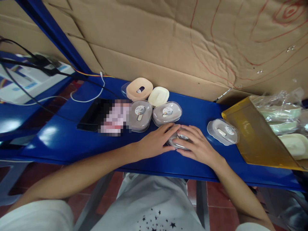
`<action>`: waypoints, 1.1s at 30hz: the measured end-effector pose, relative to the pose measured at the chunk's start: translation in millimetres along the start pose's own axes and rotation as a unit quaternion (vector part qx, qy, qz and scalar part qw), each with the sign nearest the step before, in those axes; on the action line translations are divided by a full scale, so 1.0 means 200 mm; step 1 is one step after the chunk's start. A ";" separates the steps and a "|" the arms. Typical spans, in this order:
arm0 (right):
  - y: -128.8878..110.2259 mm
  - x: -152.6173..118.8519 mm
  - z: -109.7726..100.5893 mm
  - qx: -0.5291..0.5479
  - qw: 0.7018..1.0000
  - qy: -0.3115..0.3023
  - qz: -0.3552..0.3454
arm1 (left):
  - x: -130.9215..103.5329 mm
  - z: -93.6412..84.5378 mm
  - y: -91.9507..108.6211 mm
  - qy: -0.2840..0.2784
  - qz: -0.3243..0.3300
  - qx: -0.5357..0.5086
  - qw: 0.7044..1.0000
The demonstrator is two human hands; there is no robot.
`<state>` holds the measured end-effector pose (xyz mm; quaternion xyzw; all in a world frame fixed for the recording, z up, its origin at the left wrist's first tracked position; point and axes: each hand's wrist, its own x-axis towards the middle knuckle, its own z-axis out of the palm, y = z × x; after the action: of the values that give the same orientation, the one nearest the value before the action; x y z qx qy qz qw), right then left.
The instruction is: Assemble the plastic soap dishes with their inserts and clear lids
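Both of my hands close around a small oval soap box (179, 141) with a clear lid and a round label, near the front of the blue table. My left hand (154, 142) grips its left side, thumb and fingers at the edge. Over its top and right side curve the fingers of my right hand (198, 144), hiding much of it. Just behind are a grey lidded soap box (167, 113) and a second grey lidded box (141, 115). A peach-coloured box (139, 89) and a cream soap dish (158, 96) sit farther back.
Right of my hands lies another grey lidded box (223, 131), beside an open carton (243, 134) holding plastic-wrapped pieces. A dark flat device (89, 117), partly pixelated, and a white cable (102, 86) are at left. Cardboard (144, 41) walls the table's back.
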<state>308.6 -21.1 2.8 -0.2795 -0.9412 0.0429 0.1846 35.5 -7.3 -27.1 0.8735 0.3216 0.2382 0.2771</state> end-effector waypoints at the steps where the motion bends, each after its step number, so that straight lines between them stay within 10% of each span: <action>1: 0.00 0.00 0.00 -0.003 1.000 -0.003 -0.001 | 0.00 0.00 0.00 -0.002 0.001 0.001 1.000; 23: 0.00 0.00 0.02 -0.024 0.990 -0.019 0.138 | 0.02 -0.02 0.00 0.004 -0.013 -0.002 1.000; 33: 0.20 -0.07 -0.06 -0.064 0.970 0.024 0.233 | 0.01 -0.11 0.08 0.142 0.041 0.081 0.986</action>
<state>343.7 3.7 1.4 -0.5029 -0.8465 0.0180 0.1737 30.5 -7.7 0.3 0.8629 0.3400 0.3439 0.1468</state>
